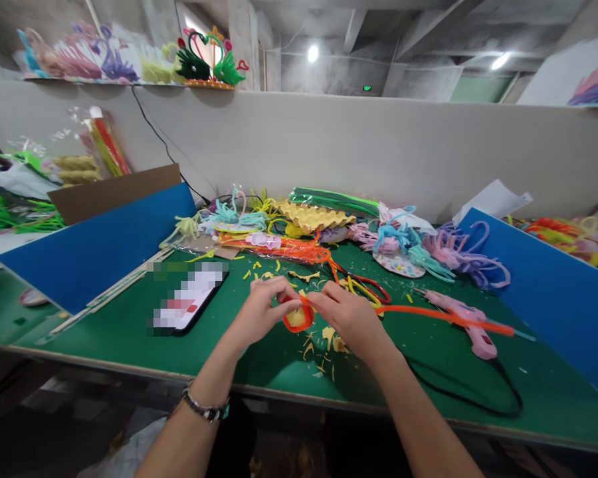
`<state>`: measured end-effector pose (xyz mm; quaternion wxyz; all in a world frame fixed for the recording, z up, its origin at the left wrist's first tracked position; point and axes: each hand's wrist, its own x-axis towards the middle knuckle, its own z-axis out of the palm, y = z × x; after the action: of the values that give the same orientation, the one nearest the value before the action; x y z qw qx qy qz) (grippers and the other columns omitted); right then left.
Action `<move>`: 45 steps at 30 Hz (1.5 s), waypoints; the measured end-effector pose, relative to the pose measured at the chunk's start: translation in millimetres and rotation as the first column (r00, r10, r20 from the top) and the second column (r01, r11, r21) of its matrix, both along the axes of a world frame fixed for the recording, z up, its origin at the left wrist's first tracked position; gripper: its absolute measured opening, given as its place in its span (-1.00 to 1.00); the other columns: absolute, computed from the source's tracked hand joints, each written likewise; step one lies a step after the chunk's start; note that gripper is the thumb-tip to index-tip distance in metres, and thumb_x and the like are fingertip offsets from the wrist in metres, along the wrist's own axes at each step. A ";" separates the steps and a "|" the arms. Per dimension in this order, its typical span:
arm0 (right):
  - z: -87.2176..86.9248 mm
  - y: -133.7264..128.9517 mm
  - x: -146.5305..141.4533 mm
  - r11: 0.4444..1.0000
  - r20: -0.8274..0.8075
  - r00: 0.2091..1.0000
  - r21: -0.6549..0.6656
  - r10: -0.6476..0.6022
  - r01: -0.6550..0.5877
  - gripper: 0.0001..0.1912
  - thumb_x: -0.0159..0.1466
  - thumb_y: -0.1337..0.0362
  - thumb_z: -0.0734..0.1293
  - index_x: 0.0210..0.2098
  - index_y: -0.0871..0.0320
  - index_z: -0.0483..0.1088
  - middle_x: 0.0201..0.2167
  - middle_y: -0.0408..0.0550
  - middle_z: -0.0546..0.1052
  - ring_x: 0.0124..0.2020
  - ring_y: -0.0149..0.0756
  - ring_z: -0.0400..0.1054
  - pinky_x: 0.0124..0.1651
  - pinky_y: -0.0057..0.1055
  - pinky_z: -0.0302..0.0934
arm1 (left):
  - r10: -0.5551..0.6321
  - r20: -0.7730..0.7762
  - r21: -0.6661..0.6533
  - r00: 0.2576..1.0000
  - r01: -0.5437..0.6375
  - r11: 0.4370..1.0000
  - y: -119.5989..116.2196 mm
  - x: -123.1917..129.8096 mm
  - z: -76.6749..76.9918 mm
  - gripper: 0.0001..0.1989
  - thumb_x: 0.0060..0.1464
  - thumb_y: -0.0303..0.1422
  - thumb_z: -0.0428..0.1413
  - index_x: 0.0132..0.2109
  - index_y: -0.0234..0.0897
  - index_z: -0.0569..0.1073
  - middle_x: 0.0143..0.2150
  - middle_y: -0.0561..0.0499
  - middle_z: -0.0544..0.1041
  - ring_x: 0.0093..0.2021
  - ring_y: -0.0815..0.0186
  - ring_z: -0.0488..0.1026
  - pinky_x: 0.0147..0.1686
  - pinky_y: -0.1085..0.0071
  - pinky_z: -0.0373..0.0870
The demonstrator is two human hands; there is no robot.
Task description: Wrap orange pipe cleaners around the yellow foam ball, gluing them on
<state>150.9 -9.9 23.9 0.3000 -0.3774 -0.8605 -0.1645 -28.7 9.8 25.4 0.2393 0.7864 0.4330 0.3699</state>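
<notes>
Between my two hands is an orange pipe cleaner (299, 325) bent into a ring around a pale yellow piece. My left hand (264, 309) pinches the ring's left side, thumb and fingers closed. At the ring's upper right, my right hand (346, 318) grips the same pipe cleaner with bent fingers. An orange fuzzy length (418, 311) stretches right from behind my right hand and crosses over a pink glue gun (463, 318); whether it joins the ring is hidden. Yellow scraps (329, 338) lie on the green table (274, 365) just below my hands.
A phone (192, 299) lies left of my hands. Blue boards (99, 245) stand at both sides. Along the back are bundled orange pipe cleaners (279, 249), a yellow egg-crate piece (313, 216) and pastel fuzzy bundles (403, 242). The glue gun's black cable (478, 405) loops near the front edge.
</notes>
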 end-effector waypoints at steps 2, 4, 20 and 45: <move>0.3 -1.0 1.4 0.996 0.044 0.999 0.090 -0.011 0.007 -0.62 0.36 0.31 0.01 -0.40 0.13 0.39 -0.57 -0.16 0.25 -0.60 -0.46 0.07 -0.56 -0.51 -0.17 | -0.064 0.073 -0.073 0.995 0.069 0.995 0.2 -0.9 1.6 -0.83 0.00 -0.45 0.12 -0.52 -0.30 0.35 -0.57 0.18 0.25 -0.50 0.42 0.19 -0.39 0.42 0.05; 2.4 -2.7 0.9 0.990 0.053 0.999 0.141 -0.010 0.003 -0.60 0.37 0.31 0.00 -0.43 0.14 0.39 -0.59 -0.17 0.24 -0.61 -0.46 0.04 -0.57 -0.50 -0.19 | -0.104 0.112 -0.100 0.988 0.115 0.988 -0.1 -1.8 3.3 -0.83 -0.01 -0.44 0.12 -0.53 -0.30 0.35 -0.58 0.18 0.21 -0.51 0.43 0.18 -0.41 0.43 0.06; 11.2 -1.4 -2.9 0.855 -0.424 0.905 -0.486 -0.047 -0.183 -0.81 0.09 0.37 0.15 -0.65 0.16 0.15 -0.67 -0.23 0.18 -0.60 -0.49 0.04 -0.54 -0.55 -0.11 | 0.123 -0.236 0.548 0.964 0.028 0.836 -11.6 17.1 -3.9 -0.77 0.10 -0.40 0.09 -0.51 -0.31 0.34 -0.52 0.11 0.35 -0.43 0.36 0.24 -0.40 0.36 -0.07; 10.5 -12.5 -10.4 0.955 0.114 0.989 0.270 0.096 -0.123 -0.69 0.34 0.37 0.06 -0.32 0.16 0.42 -0.69 -0.20 0.27 -0.64 -0.45 0.08 -0.56 -0.45 -0.18 | -0.196 0.461 -0.405 0.865 0.402 0.821 -6.2 -10.6 6.9 -0.54 -0.30 -0.03 0.25 -0.62 -0.31 0.27 -0.59 0.16 0.15 -0.54 0.46 0.08 -0.53 0.47 0.00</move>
<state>140.5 -22.3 34.4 0.3152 -0.2750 -0.8626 -0.2846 -39.2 3.6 32.4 0.5690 0.6669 0.3219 0.3577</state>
